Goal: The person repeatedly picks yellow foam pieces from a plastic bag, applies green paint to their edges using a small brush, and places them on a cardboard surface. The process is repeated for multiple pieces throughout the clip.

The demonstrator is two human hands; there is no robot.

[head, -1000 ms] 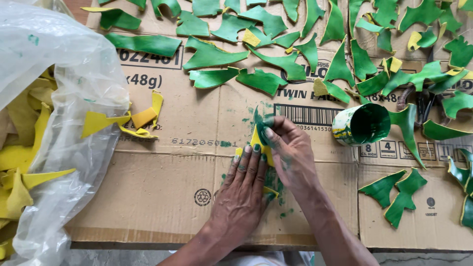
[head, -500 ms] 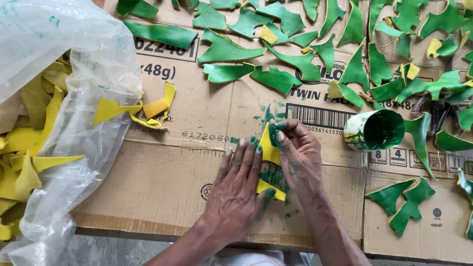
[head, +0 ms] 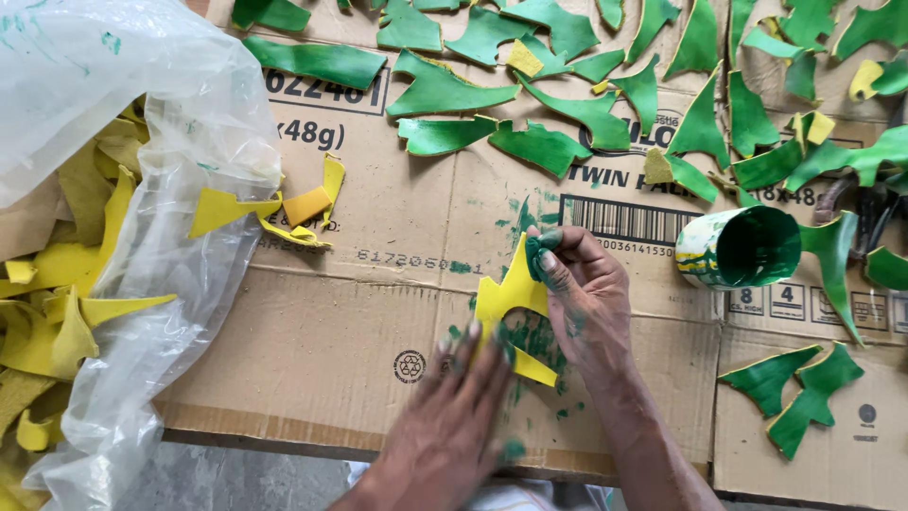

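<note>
A yellow cut-out piece (head: 506,295) lies on the flattened cardboard (head: 359,322) in front of me, partly smeared with green paint. My left hand (head: 454,416) lies flat with fingers spread, pressing the lower edge of the piece down. My right hand (head: 582,293) pinches a small green-soaked pad (head: 541,248) at the top of the piece. A paint-stained can (head: 742,248) with green inside lies on its side just right of my right hand.
Several green-painted pieces (head: 539,147) are laid out across the far cardboard and at the right (head: 790,397). A clear plastic bag (head: 113,237) of yellow pieces sits at the left, with a few yellow scraps (head: 284,213) spilled beside it. The table edge runs along the bottom.
My right hand has kept rubbing the green pad on the yellow piece, now at its upper edge. My left hand stays flat on the piece. The view shifted slightly.
</note>
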